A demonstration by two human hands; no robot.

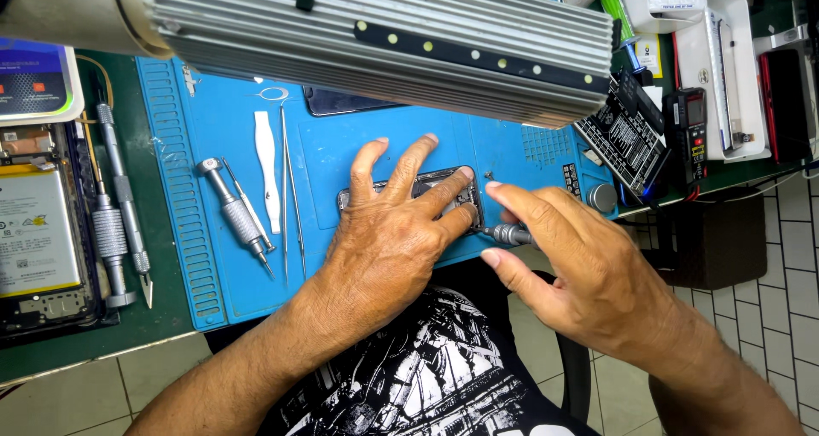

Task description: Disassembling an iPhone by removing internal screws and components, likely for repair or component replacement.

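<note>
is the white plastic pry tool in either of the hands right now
No, the white pry tool lies on the blue mat, apart from the left hand and the right hand.

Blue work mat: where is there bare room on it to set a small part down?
On the blue work mat, one free patch lies between the thin metal tweezers and the left hand, another along its near edge below the silver screwdriver. Around the dark opened phone and right hand it is crowded.
</note>
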